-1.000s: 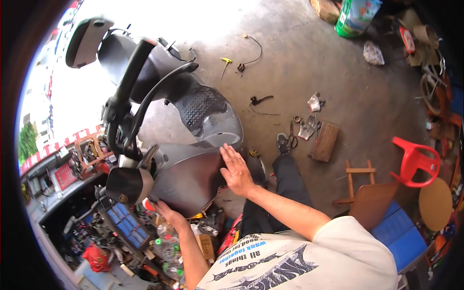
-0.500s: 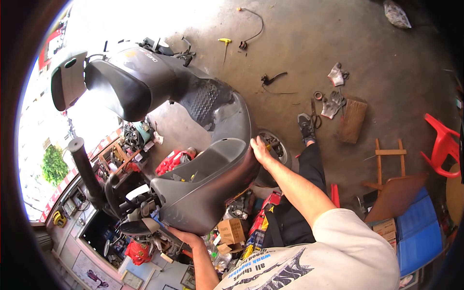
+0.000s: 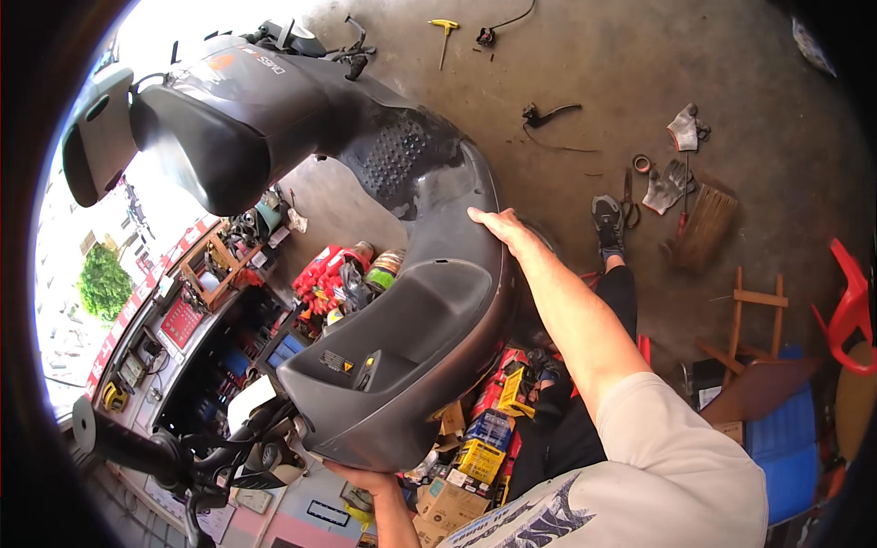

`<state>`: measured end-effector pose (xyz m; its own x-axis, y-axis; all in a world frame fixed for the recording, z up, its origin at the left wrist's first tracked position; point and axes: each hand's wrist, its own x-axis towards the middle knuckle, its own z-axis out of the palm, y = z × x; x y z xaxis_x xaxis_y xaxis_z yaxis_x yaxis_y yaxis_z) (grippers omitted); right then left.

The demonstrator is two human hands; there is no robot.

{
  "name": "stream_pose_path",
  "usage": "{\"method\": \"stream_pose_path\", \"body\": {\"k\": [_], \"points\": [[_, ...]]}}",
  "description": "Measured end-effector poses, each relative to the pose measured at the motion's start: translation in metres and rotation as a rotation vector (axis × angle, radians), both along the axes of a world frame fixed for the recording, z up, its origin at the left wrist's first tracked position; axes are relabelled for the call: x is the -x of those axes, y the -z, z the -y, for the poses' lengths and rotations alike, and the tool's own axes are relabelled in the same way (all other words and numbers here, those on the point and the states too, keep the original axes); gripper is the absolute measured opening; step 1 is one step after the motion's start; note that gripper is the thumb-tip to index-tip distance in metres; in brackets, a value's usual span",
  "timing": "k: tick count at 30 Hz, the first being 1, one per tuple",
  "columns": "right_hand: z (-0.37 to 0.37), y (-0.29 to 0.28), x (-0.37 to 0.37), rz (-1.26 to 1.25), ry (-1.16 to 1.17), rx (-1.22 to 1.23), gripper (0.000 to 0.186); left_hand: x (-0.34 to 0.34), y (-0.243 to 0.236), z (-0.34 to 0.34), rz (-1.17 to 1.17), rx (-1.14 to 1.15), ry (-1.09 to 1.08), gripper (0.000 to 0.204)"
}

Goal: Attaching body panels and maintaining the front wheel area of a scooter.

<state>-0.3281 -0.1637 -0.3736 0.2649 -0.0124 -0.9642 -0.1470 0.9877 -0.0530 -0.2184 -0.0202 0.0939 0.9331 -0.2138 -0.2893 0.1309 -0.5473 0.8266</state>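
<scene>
A dark grey scooter [image 3: 301,105] stretches from the upper left toward the middle, with its saddle [image 3: 215,151] at the far end. Its curved front panel [image 3: 461,365] has an open storage pocket [image 3: 402,324] on the inner face. My right hand [image 3: 498,228] grips the panel's right edge near the footboard [image 3: 393,169], fingertips over the top surface. Under the panel's near-left end, my left hand [image 3: 364,477] holds the lower edge; its fingers are partly hidden. Beside that hand, the handlebar [image 3: 137,447] juts to the lower left.
On the concrete floor lie a yellow-handled tool [image 3: 444,35], a brake lever [image 3: 548,114], scissors [image 3: 628,201], work gloves [image 3: 667,187] and a wooden block [image 3: 703,228]. Boxes [image 3: 452,502] crowd below the panel. A red plastic chair [image 3: 845,310] stands at right; a workbench [image 3: 196,338] is at left.
The view has shifted, and the pocket's inside shows more fully. My right hand sits farther along the panel edge, nearer the footboard. The handlebar appears lower and farther left.
</scene>
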Motion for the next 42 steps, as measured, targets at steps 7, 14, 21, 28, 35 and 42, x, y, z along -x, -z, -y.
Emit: {"method": "stream_pose_path", "body": {"k": [7, 14, 21, 28, 35, 42], "points": [[0.016, -0.023, 0.01, 0.004, -0.032, -0.041, 0.107, 0.013, 0.003, 0.02, 0.039, -0.058, -0.022, 0.072], [-0.009, -0.057, 0.019, -0.111, -0.072, 0.102, 0.106, 0.002, 0.002, 0.007, -0.009, 0.031, 0.036, 0.065], [-0.018, -0.096, 0.038, 0.101, 0.147, -0.078, 0.101, -0.01, 0.004, -0.004, 0.044, 0.033, 0.08, 0.065], [-0.029, -0.09, 0.034, -0.028, 0.06, 0.107, 0.099, -0.004, 0.004, 0.003, -0.047, 0.114, 0.064, 0.065], [-0.051, -0.216, 0.046, -0.125, -0.07, 1.013, 0.039, -0.025, 0.004, -0.022, 0.063, 0.059, 0.128, 0.06], [-0.025, -0.305, 0.028, 0.023, 0.084, 1.422, 0.013, -0.007, 0.005, 0.007, 0.286, -0.115, 0.236, 0.057]]}}
